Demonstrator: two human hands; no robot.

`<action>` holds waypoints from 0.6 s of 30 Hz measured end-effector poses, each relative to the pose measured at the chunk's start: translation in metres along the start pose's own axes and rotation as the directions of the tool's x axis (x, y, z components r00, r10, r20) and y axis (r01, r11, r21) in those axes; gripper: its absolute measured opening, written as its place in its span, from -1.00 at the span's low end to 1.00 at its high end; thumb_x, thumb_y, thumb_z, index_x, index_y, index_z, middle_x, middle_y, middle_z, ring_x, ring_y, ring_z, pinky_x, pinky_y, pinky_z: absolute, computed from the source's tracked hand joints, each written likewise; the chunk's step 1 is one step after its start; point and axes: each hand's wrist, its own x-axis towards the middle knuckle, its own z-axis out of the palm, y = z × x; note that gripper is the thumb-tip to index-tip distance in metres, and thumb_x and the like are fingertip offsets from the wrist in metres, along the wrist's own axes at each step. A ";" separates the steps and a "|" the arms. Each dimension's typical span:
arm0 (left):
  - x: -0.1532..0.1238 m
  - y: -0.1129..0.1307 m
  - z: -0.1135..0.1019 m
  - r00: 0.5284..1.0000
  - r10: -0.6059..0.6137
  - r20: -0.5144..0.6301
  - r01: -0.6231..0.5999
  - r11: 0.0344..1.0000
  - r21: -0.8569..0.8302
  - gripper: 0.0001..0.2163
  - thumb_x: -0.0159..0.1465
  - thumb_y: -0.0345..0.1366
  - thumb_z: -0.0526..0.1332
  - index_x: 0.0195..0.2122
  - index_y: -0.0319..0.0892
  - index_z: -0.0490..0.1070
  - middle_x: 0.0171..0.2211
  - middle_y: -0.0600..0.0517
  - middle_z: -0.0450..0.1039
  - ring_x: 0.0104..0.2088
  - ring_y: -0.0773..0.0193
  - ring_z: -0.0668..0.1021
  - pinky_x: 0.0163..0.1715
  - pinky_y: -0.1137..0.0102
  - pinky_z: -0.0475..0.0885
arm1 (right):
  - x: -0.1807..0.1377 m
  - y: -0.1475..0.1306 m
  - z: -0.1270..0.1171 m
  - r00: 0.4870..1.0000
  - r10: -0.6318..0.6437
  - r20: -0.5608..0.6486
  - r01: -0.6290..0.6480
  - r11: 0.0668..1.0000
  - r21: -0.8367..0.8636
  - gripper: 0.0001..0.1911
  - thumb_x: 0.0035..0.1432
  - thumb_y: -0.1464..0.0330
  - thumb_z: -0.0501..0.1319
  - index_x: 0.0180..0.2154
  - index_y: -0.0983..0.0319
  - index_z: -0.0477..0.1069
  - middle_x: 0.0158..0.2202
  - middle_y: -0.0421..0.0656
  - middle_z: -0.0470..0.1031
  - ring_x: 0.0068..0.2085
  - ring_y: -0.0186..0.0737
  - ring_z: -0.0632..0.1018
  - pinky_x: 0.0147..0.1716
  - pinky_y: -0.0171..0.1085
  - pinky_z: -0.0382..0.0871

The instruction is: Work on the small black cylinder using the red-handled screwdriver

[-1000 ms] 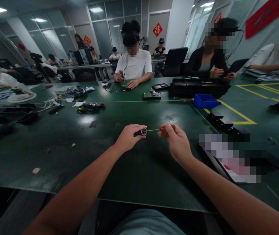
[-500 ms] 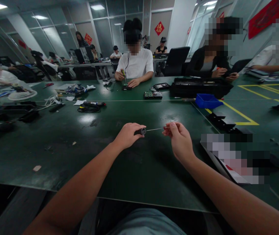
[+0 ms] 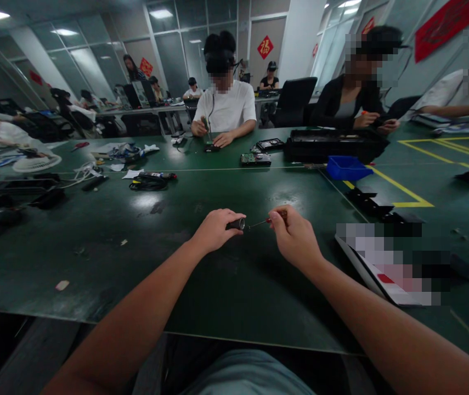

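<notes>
My left hand (image 3: pixel 214 229) is closed around a short black handle with a metal collar (image 3: pixel 237 224), held just above the green table (image 3: pixel 135 247). My right hand (image 3: pixel 294 236) pinches a thin metal bit with a red mark (image 3: pixel 261 223), its tip pointing into the handle's collar. Both hands hover close together near the middle of the table, a few centimetres apart.
A flat packet (image 3: pixel 386 263) lies to the right of my right hand. Farther back sit a blue bin (image 3: pixel 346 168), a long black case (image 3: pixel 333 145), black parts (image 3: pixel 368 202), a circuit board (image 3: pixel 254 159) and coiled cables (image 3: pixel 148 182). Several people work at the far side.
My right hand has come nearer to my left, so less of the thin bit shows between them; its tip is now at the handle's collar.
</notes>
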 end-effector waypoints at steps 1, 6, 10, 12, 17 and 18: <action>0.000 0.001 -0.001 1.000 -0.020 -0.009 0.020 0.999 -0.029 -0.64 0.27 -0.28 0.36 0.11 -0.10 0.50 -0.01 -0.06 0.54 0.02 0.07 0.54 0.10 0.13 0.38 | 0.000 0.000 -0.001 1.000 -0.001 -0.002 0.001 1.000 -0.010 -0.77 0.36 0.20 0.07 -0.26 0.16 0.39 -0.42 -0.14 0.55 -0.39 -0.13 0.55 -0.38 -0.20 0.31; 0.000 0.006 -0.004 0.983 -0.150 -0.107 0.120 0.960 -0.252 -0.65 0.27 -0.28 0.35 0.09 -0.12 0.48 0.04 -0.07 0.53 0.05 0.07 0.54 0.13 0.14 0.39 | 0.000 -0.003 -0.003 1.000 0.003 -0.027 -0.003 1.000 0.004 -0.76 0.37 0.19 0.06 -0.27 0.16 0.39 -0.41 -0.13 0.55 -0.39 -0.13 0.55 -0.37 -0.20 0.32; 0.002 0.008 -0.005 0.951 -0.288 -0.110 0.177 0.802 -0.571 -0.62 0.38 -0.27 0.19 0.21 -0.13 0.31 0.03 -0.11 0.50 -0.06 0.16 0.56 0.03 0.19 0.45 | 0.000 -0.005 -0.004 0.999 0.013 -0.034 -0.012 1.000 0.021 -0.74 0.38 0.17 0.06 -0.25 0.16 0.41 -0.40 -0.13 0.56 -0.39 -0.14 0.54 -0.37 -0.20 0.32; 0.003 0.011 -0.008 0.943 -0.324 -0.070 0.176 0.669 -0.722 -0.67 0.43 -0.25 0.06 0.19 -0.13 0.27 -0.01 -0.12 0.48 -0.15 0.22 0.55 -0.07 0.25 0.48 | -0.001 -0.005 -0.005 0.999 0.020 -0.035 -0.019 0.999 0.029 -0.73 0.38 0.16 0.07 -0.26 0.17 0.41 -0.40 -0.13 0.56 -0.40 -0.15 0.54 -0.37 -0.21 0.31; 0.002 0.022 -0.018 0.944 -0.330 0.013 0.212 0.575 -0.791 -0.76 0.39 -0.10 0.12 -0.09 -0.16 0.35 -0.25 -0.05 0.46 -0.38 0.31 0.48 -0.38 0.39 0.41 | -0.002 -0.006 -0.005 0.998 0.008 -0.064 -0.005 0.999 0.042 -0.74 0.38 0.17 0.07 -0.25 0.17 0.42 -0.41 -0.13 0.56 -0.40 -0.15 0.55 -0.36 -0.20 0.32; 0.002 0.023 -0.021 0.942 -0.333 0.036 0.249 0.623 -0.742 -0.74 0.37 -0.07 0.15 -0.11 -0.17 0.37 -0.30 -0.02 0.45 -0.41 0.31 0.47 -0.43 0.41 0.38 | -0.002 -0.007 -0.005 0.998 0.002 -0.071 0.001 0.999 0.045 -0.74 0.38 0.17 0.07 -0.24 0.17 0.42 -0.41 -0.13 0.56 -0.39 -0.15 0.55 -0.36 -0.20 0.32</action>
